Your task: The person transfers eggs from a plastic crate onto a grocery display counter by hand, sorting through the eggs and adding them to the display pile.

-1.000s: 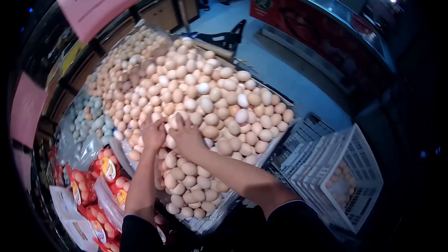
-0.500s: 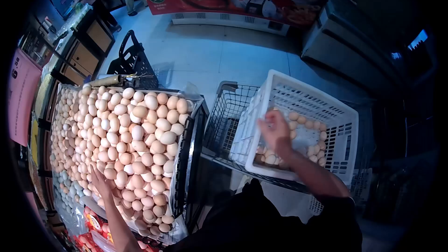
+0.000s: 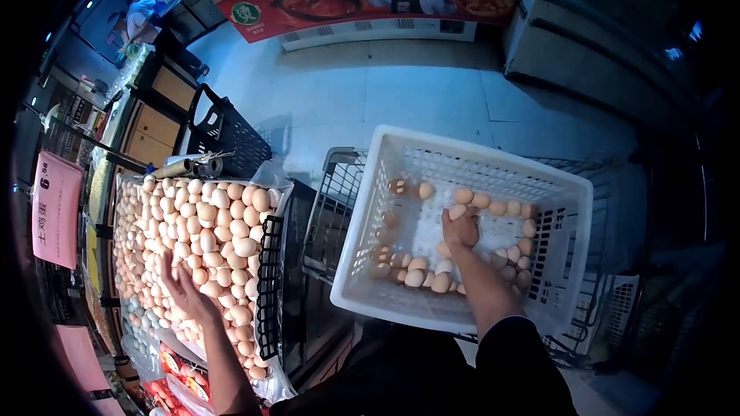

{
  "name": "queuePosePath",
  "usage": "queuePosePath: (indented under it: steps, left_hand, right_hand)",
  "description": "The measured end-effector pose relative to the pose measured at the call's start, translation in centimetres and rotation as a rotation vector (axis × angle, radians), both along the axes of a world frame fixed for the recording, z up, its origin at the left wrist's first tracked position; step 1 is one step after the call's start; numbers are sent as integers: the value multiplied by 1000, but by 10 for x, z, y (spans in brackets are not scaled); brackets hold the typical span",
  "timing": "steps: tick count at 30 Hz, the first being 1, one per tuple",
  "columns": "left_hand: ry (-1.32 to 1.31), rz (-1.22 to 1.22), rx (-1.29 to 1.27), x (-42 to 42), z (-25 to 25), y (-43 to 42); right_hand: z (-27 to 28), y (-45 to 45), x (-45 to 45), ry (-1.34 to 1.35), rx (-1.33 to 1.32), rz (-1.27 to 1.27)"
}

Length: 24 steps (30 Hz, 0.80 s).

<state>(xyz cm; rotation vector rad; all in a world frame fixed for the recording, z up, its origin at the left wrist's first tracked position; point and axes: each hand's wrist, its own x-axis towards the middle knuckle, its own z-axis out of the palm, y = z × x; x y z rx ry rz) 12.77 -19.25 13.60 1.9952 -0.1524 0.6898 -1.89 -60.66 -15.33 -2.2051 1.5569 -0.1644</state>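
Note:
My right hand (image 3: 462, 232) is down inside a white plastic crate (image 3: 462, 316), its fingers closed on an egg (image 3: 457, 211). Eggs lie along the crate's edges, with a row (image 3: 497, 206) at the far side and more (image 3: 441, 282) at the near side; the middle of the crate floor shows white. To the left, my left hand (image 3: 185, 291) is over the big heap of eggs (image 3: 220, 223), palm turned to the side and fingers spread, holding nothing.
A metal shopping cart (image 3: 327, 204) bears the crate. A black basket (image 3: 227, 135) stands behind the egg heap. Pink price sign (image 3: 58, 209) at left, red net bags (image 3: 185, 374) at lower left, red-fronted freezer (image 3: 331, 0) at the back, a person (image 3: 142, 23) at upper left.
The view has swung right from the heap to the crate. My right hand has moved from the heap into the crate. My left hand has lifted off the eggs.

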Motion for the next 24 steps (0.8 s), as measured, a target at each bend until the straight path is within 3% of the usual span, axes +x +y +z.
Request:
queuePosePath:
  steps: [2,5,9,11,14,18,24]
  left_hand:
    - [5,-126,-86,-16,-4,-40]
    - [104,-503,-64,-48,-5,-97]
    - [304,-873,154,-87,-2,-183]
    - [465,-969,193,-98,-1,-215]
    - [332,-1049,193,-109,11,-235]
    - [294,-1059,88,-116,5,-220]
    - [309,-834,-169,-139,16,-167]
  right_hand:
    - [2,-6,-12,-86,1,124]
    - [37,-14,-22,-256,-105,365]
    - [143,-1,-34,-759,-144,669]
    - [188,4,-33,-840,-257,860]
    - [235,14,-31,-929,-344,1071]
    - [240,30,-28,-1039,-264,1101]
    - [249,83,-33,-996,297,995]
